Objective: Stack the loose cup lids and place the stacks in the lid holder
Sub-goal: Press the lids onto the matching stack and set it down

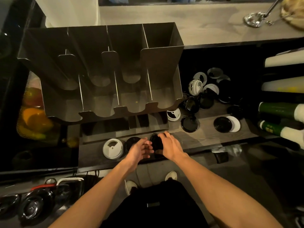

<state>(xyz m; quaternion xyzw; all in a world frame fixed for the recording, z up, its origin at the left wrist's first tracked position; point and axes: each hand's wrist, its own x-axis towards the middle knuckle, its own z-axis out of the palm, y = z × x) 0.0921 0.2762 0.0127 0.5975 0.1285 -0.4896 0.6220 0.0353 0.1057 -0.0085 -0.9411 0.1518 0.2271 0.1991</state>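
Four slots of the lid holder [161,63] stand empty. My right hand [171,145] grips black lids [157,143] near the table [207,134] front; whether my left hand [139,149] holds them, I cannot tell. Many loose lids [205,94] remain.

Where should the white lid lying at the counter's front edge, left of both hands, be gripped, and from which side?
Probably by its outer rim, from above: the white lid lies flat on the counter with its sip opening up, so only the rim offers an edge. Pinch near and far sides, since a black lid sits close on its right.
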